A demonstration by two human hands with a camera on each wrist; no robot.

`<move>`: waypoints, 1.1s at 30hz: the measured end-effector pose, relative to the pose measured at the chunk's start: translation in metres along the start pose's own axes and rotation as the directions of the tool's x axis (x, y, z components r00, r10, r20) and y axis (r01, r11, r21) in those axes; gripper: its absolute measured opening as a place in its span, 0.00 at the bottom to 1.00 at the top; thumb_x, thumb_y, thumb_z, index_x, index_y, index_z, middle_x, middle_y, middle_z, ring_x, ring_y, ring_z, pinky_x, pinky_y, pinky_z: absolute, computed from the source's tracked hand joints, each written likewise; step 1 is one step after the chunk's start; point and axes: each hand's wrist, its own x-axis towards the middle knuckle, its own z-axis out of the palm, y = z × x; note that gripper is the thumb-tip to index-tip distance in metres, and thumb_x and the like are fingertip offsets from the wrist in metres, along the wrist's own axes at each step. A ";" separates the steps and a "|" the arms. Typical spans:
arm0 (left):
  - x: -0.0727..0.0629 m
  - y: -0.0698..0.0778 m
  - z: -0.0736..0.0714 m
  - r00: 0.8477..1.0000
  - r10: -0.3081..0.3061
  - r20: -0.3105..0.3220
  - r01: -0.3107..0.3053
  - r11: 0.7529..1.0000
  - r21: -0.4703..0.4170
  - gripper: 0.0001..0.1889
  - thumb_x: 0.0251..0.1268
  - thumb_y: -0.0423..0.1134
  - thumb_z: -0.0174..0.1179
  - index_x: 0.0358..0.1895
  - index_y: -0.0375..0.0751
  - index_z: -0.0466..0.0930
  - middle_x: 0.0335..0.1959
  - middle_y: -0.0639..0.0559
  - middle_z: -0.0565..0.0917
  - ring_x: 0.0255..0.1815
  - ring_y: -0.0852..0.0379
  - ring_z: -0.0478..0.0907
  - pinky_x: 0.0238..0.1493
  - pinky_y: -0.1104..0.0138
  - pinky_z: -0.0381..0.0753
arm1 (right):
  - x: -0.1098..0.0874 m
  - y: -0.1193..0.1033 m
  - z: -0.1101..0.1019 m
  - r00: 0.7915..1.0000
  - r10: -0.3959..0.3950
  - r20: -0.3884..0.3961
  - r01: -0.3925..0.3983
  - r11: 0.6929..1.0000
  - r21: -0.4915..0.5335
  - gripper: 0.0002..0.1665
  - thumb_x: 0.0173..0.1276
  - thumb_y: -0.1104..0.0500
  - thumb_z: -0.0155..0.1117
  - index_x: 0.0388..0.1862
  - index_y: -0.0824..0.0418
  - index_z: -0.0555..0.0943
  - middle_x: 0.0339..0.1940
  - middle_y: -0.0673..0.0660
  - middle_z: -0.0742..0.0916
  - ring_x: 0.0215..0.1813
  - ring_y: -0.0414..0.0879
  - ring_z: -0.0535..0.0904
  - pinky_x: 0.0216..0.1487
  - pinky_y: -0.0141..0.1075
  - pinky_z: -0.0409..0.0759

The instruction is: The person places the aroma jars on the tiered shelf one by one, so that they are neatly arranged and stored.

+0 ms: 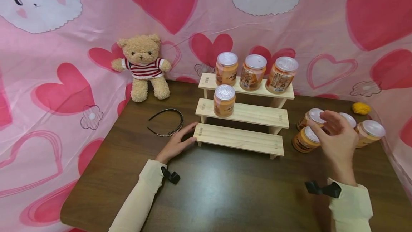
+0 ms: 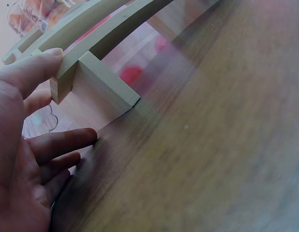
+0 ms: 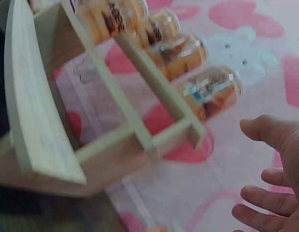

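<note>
A three-step wooden display rack (image 1: 239, 139) stands on the table. At the left end of its lowest board, my left hand (image 1: 176, 145) grips the board's end between thumb (image 2: 50, 60) and index finger; its other fingers extend beside the rack's leg. Three orange-labelled jars with clear lids, one of them a jar (image 1: 253, 72) in the middle, stand on the top step. One more jar (image 1: 224, 101) is at the left of the middle step. My right hand (image 1: 339, 140) hovers over several jars (image 1: 304, 142) at the right, loosely bent and holding nothing, partly hiding them.
A teddy bear (image 1: 146, 69) in a striped shirt sits at the back left. A black headband (image 1: 173, 130) lies left of the rack. A small yellow object (image 1: 361, 108) is at the back right. Pink heart-patterned cloth (image 1: 206, 10) hangs behind the brown table (image 1: 206, 192).
</note>
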 end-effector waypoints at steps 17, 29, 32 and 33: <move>0.002 -0.001 0.001 1.000 -0.018 0.004 0.018 1.000 -0.020 0.30 0.73 0.47 0.59 0.77 0.58 0.63 0.77 0.51 0.68 0.74 0.44 0.69 0.72 0.42 0.65 | 0.000 0.055 -0.021 0.947 0.316 0.051 -0.299 0.929 -0.217 0.39 0.58 0.52 0.78 0.69 0.48 0.75 0.56 0.39 0.83 0.49 0.24 0.76 0.48 0.12 0.71; 0.001 0.001 0.001 1.000 0.001 0.002 -0.001 1.000 -0.016 0.31 0.73 0.40 0.59 0.77 0.52 0.63 0.77 0.48 0.68 0.74 0.43 0.69 0.71 0.41 0.66 | -0.009 0.068 -0.016 0.950 0.294 0.104 -0.271 0.944 -0.190 0.37 0.59 0.58 0.77 0.68 0.53 0.76 0.58 0.42 0.83 0.45 0.21 0.76 0.43 0.11 0.73; 0.001 0.002 0.000 1.000 0.002 0.005 -0.002 1.000 -0.019 0.31 0.74 0.39 0.58 0.77 0.49 0.63 0.77 0.46 0.67 0.74 0.41 0.69 0.72 0.41 0.65 | -0.013 0.069 -0.016 0.953 0.284 0.104 -0.265 0.950 -0.167 0.36 0.58 0.61 0.78 0.67 0.54 0.77 0.53 0.38 0.83 0.43 0.20 0.77 0.42 0.11 0.73; 0.001 0.002 0.000 1.000 0.001 0.005 -0.001 1.000 -0.021 0.31 0.74 0.39 0.58 0.77 0.49 0.62 0.77 0.46 0.67 0.74 0.41 0.69 0.72 0.40 0.65 | -0.014 0.070 -0.016 0.954 0.280 0.106 -0.261 0.952 -0.162 0.36 0.58 0.61 0.78 0.66 0.54 0.77 0.52 0.37 0.83 0.42 0.20 0.77 0.42 0.11 0.74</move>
